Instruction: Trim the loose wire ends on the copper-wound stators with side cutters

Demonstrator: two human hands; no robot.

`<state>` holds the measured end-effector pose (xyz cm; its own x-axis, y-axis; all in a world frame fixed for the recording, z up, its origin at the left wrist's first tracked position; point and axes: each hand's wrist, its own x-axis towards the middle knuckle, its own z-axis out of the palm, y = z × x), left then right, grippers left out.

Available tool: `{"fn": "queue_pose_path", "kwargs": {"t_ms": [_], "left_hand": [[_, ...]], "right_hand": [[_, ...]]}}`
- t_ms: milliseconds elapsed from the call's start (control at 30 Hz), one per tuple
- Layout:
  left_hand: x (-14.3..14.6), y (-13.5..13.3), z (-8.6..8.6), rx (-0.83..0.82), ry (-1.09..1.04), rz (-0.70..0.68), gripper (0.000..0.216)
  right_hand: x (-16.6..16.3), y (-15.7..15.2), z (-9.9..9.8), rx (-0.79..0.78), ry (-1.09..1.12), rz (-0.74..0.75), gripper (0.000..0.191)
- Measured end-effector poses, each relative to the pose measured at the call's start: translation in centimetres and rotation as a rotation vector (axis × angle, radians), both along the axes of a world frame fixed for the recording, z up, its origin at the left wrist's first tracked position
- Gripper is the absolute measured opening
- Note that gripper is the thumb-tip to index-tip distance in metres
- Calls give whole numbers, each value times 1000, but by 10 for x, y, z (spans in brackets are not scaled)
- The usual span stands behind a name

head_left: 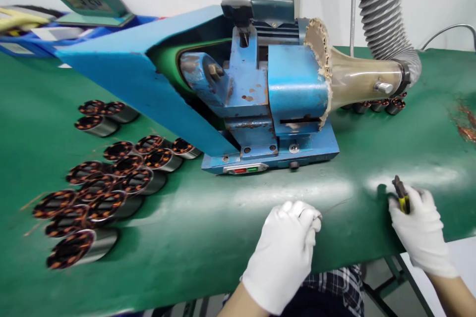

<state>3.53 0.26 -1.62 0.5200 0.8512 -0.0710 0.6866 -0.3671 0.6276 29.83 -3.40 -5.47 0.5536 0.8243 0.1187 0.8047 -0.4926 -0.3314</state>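
My left hand (286,252), in a white glove, is closed with its fingers curled above the front of the green table. What it grips is hidden, though a thin wire (336,205) sticks out to the right beside its fingertips. Further right, my white-gloved right hand (420,225) is wrapped around small cutting pliers (402,195) with yellow and black handles. Their dark jaws point up and away from me. A blue belt-driven machine (297,84) stands beyond both hands, with red and green buttons (246,170) on its base.
Several motor stators (100,198) with copper windings stand grouped at left; more stators (379,105) sit behind the machine's clear funnel (360,77). A grey ribbed hose (383,10) joins the funnel. Copper wire scraps (466,124) lie far right. A green display (87,1) stands at back left.
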Motion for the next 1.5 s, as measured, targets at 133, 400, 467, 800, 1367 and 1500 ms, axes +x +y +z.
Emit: {"fn": "queue_pose_path", "kwargs": {"t_ms": [133,400,467,800,1367,1500], "left_hand": [[3,-11,-3,3,-44,14,23],[5,-14,-6,34,-36,-20,20],[6,-14,-6,43,-16,-34,20],[6,-12,-10,98,27,-64,20],[-70,17,-27,395,-3,148,21],[-78,18,-32,407,-15,202,23]], "right_hand": [[-29,-31,27,-218,542,271,34],[-82,-33,53,-578,901,410,35],[-83,-31,50,-574,879,412,33],[-98,-32,38,-497,1072,316,25],[-116,29,11,240,1928,127,23],[-2,55,12,530,1382,3,32]]}}
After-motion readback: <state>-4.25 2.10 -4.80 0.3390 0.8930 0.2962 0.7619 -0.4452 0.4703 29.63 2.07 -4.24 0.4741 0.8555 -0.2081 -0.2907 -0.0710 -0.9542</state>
